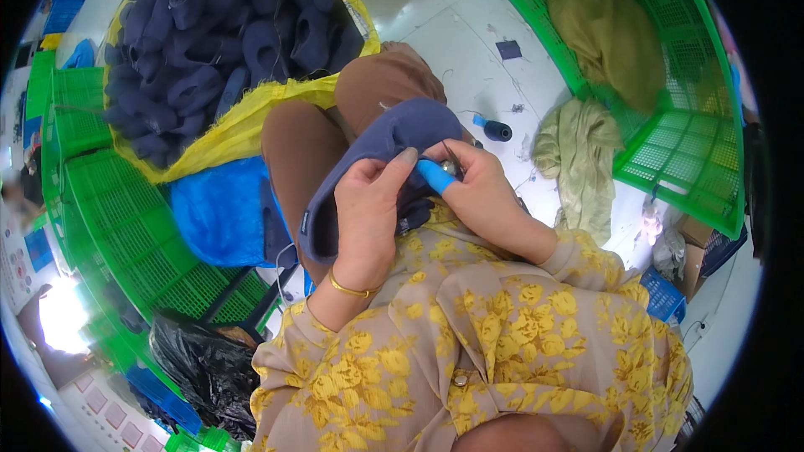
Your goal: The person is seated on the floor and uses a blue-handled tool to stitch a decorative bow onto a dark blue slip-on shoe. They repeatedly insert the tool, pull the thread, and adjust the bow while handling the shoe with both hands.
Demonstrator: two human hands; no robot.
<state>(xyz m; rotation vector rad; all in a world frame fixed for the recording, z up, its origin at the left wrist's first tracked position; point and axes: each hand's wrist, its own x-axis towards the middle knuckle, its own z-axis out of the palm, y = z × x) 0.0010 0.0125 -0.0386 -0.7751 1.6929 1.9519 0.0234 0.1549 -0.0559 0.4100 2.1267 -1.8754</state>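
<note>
At frame centre, a slipper (pixel 414 127) is gripped by the left fingers (pixel 397 171), a metal piece (pixel 450 167) by the right fingers (pixel 436 176). Upper left, a sack (pixel 243 110) is filled with more slippers (pixel 199 90).

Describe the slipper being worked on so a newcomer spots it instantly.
Start at the big yellow sack, upper left, then go down-right to the brown trousers. Over them, the left hand grips a dark blue slipper, the right hand at its edge. Unlike the similar slippers heaped in the sack, it alone is held.
</note>
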